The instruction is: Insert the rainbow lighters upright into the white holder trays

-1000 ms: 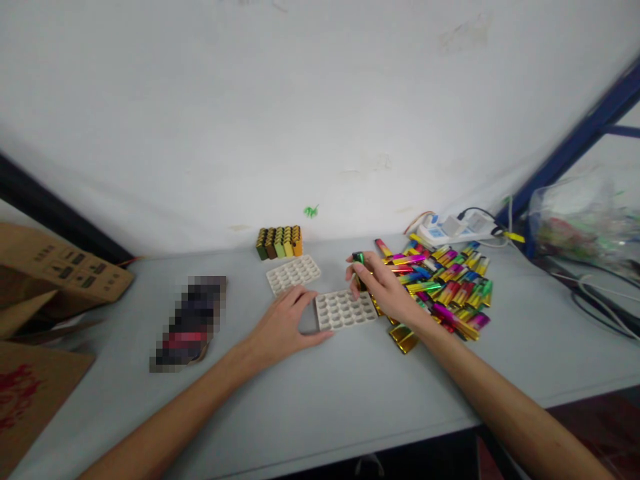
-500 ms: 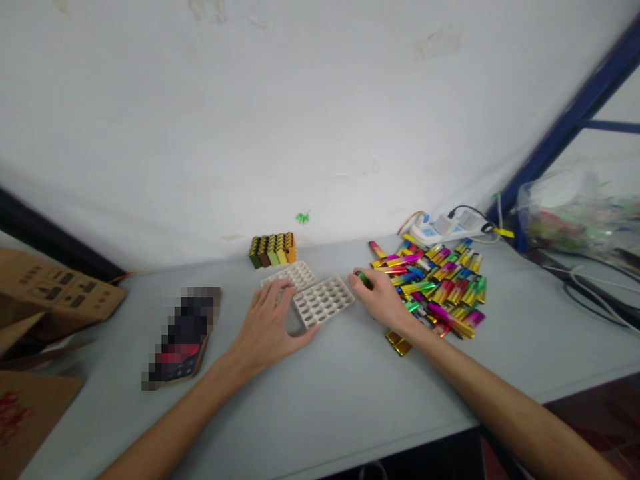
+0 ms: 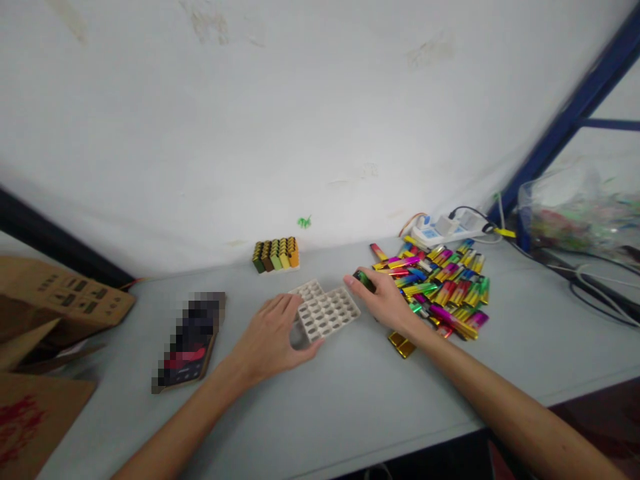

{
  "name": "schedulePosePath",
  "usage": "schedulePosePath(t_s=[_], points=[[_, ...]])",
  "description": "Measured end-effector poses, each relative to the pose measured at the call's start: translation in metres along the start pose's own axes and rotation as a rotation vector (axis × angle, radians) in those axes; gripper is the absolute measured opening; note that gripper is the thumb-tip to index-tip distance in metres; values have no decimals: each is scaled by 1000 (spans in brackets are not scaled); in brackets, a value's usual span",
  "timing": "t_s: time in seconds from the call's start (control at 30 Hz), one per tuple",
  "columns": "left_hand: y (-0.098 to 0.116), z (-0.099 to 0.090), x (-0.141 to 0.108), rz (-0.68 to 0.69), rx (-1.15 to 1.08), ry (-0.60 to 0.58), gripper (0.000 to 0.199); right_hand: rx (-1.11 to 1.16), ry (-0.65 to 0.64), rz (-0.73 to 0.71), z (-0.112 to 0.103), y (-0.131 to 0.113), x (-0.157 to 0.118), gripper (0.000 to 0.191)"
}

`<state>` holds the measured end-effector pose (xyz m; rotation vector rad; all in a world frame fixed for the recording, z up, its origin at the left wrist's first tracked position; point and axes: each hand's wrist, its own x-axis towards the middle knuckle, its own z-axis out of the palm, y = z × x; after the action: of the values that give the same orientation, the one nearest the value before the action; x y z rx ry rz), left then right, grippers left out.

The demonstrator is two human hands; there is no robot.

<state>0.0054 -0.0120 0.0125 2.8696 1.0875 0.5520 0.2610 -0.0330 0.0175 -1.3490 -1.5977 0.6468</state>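
Observation:
My left hand (image 3: 275, 340) spans the left side of a white tray (image 3: 330, 312) with rows of empty holes, its thumb at the near corner and its fingertips over a second white tray (image 3: 309, 291) partly beneath the first. Right of the trays, my right hand (image 3: 381, 297) is closed on a dark green lighter (image 3: 365, 281). Beside and behind that hand spreads a pile of shiny multicoloured lighters (image 3: 450, 287). Against the wall, a block of upright lighters (image 3: 276, 255) in green, brown, yellow and orange stands in a white holder.
A phone (image 3: 193, 343) lies at the left, with cardboard boxes (image 3: 65, 293) beyond it. Behind the pile is a power strip (image 3: 445, 230) with plugs and cables. A clear plastic bag (image 3: 575, 213) and a blue metal frame (image 3: 565, 123) are at the right.
The rear tray has shifted away from the upright lighters and lies more under the front tray. My left hand has moved slightly right with it. My right hand still holds the lighter.

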Motion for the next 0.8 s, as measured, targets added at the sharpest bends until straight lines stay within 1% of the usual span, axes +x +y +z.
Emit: schedulePosePath(t_s=[0.1, 0.17, 0.27, 0.4, 0.47, 0.57, 0.63, 0.67, 0.73, 0.8], points=[[5, -8, -2, 16, -82, -51, 47, -35, 26, -27, -6, -3, 0, 50], [5, -8, -3, 10, -133, -46, 49, -66, 40, -39, -8, -3, 0, 49], [-4, -7, -2, 0, -143, 31, 50, -119, 67, -45, -10, 0, 0, 49], [-24, -9, 3, -27, -85, 154, 51, -165, 68, -58, -9, 3, 1, 48], [-37, -8, 6, -72, -79, 167, 53, -178, 57, -68, -9, 3, 1, 48], [-55, -2, 7, -152, -50, 137, 58, -214, 46, -94, -8, 1, 1, 47], [-65, 3, 6, -167, -20, 89, 62, -235, 40, -118, -8, 0, 0, 46], [-69, 6, 5, -168, -10, 52, 59, -243, 36, -129, -8, 0, 0, 45], [-74, 8, 4, -179, 8, 16, 60, -258, 33, -147, -8, -1, -1, 45], [-76, 7, 3, -194, 22, 7, 64, -274, 33, -157, -8, -1, -1, 46]])
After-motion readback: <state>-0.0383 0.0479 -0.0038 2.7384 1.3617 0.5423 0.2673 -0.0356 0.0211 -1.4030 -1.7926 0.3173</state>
